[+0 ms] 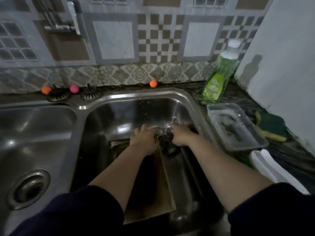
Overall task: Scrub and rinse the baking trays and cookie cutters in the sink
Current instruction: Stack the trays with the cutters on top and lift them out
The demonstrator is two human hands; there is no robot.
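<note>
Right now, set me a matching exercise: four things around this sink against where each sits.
Things:
1. green soap bottle
2. sponge
3. clear plastic tray
4. pink ball

Places:
A. counter ledge behind the left basin
B. far right, by the white wall
C. back right corner of the counter
D. right beside the right basin

Pairs: 1-C, 2-B, 3-D, 4-A

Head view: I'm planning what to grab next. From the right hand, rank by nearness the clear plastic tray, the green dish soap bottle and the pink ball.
From the right hand:
1. Clear plastic tray, counter at right.
2. Green dish soap bottle, back right corner.
3. Pink ball, back ledge at left.
</note>
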